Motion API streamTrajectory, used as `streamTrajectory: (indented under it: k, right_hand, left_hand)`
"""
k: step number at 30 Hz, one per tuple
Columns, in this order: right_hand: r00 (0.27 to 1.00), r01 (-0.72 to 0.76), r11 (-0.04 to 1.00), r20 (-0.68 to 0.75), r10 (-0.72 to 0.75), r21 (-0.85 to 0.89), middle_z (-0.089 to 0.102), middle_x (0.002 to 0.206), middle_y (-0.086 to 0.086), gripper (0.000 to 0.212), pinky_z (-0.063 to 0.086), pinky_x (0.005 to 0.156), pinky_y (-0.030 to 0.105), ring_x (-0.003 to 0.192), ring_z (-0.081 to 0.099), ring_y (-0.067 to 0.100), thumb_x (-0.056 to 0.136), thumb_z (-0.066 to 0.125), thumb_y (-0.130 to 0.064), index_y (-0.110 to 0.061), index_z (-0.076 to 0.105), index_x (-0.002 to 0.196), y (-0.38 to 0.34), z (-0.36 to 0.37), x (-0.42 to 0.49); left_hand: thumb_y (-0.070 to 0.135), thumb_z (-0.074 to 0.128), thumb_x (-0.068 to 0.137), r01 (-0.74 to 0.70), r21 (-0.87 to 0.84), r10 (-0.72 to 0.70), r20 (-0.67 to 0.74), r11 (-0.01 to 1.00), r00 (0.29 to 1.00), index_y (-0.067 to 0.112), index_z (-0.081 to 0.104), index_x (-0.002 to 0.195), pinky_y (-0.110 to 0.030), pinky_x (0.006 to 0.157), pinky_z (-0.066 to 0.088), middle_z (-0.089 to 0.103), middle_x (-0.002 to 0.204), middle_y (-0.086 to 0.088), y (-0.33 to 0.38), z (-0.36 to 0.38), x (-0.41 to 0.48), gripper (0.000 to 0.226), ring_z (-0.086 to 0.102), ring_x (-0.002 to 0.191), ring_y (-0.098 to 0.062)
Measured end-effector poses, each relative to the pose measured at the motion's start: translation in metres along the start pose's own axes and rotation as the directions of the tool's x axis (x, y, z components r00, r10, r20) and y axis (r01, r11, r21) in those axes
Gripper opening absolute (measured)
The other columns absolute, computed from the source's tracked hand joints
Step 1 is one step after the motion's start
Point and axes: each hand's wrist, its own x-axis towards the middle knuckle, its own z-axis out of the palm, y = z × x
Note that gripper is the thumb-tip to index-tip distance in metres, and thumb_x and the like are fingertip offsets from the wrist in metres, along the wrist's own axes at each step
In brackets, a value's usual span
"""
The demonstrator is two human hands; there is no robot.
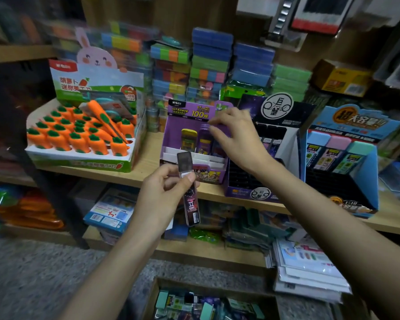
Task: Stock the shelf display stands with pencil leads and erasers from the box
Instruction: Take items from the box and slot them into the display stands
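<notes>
Head cam: left hand [164, 197] pinches a slim dark lead case [191, 204] upright, just near of the purple display stand [183, 116] on the shelf [148, 155]. Right hand [238, 139] is further in, fingertips pinching a purple lead case [219, 128] over the stand's slots. These look light, stiff, slick plastic, so I'd grip the flat sides mid-body. The box [153, 296] sits on the floor, near.

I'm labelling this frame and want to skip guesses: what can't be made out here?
Head view only.
Right hand: gripping something or just touching the purple stand? Blurred.
Stand's right slots: hidden by that hand.
Print on the dark lead case in the left hand: too small.
Box: cut off by the bottom edge.
</notes>
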Motion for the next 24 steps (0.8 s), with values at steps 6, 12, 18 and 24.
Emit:
streamTrajectory:
  k: [6,12,18,24]
  right_hand:
    - [0.910,-0.376,0.629,0.400,0.111,0.681,0.067,0.075,-0.004,0.016,0.046,0.061,0.013,0.068,0.059,0.000,0.092,0.057,-0.019,-0.009,0.069,0.091,-0.011,-0.017,-0.078]
    - [0.883,-0.470,0.432,0.413,0.225,0.770,0.067,0.086,0.001,0.007,0.054,0.080,0.032,0.084,0.064,0.013,0.088,0.062,-0.014,-0.015,0.068,0.092,0.018,-0.030,-0.115]
    - [0.910,-0.413,0.578,0.294,0.293,0.703,0.057,0.072,0.003,0.002,0.049,0.062,0.019,0.068,0.058,0.008,0.089,0.061,-0.011,-0.010,0.060,0.087,0.040,-0.062,-0.125]
    - [0.934,-0.286,0.807,-0.036,0.355,0.517,0.059,0.080,0.004,0.015,0.046,0.066,0.018,0.070,0.060,0.005,0.093,0.056,-0.013,-0.020,0.051,0.081,0.099,-0.112,-0.091]
  left_hand:
    - [0.016,0.064,0.085,-0.047,0.044,0.042,0.104,0.998,0.994,0.021,0.066,0.087,-0.016,0.063,0.052,0.075,0.076,-0.002,0.000,0.021,-0.004,0.006,0.071,0.074,-0.010]
    - [0.015,0.065,0.086,-0.122,0.219,0.066,0.247,0.968,0.967,0.016,0.067,0.096,-0.022,0.075,0.054,0.072,0.085,-0.005,-0.002,0.057,-0.006,0.010,0.068,0.084,-0.008]
    - [0.028,0.063,0.087,-0.252,0.358,0.130,0.331,0.899,0.935,0.018,0.064,0.102,-0.022,0.078,0.049,0.069,0.091,0.004,-0.002,0.095,0.000,0.018,0.063,0.089,-0.006]
    - [0.029,0.058,0.091,-0.437,0.619,0.244,0.374,0.653,0.895,0.017,0.063,0.105,-0.032,0.086,0.047,0.060,0.105,0.003,-0.011,0.118,0.040,0.019,0.057,0.100,-0.013]
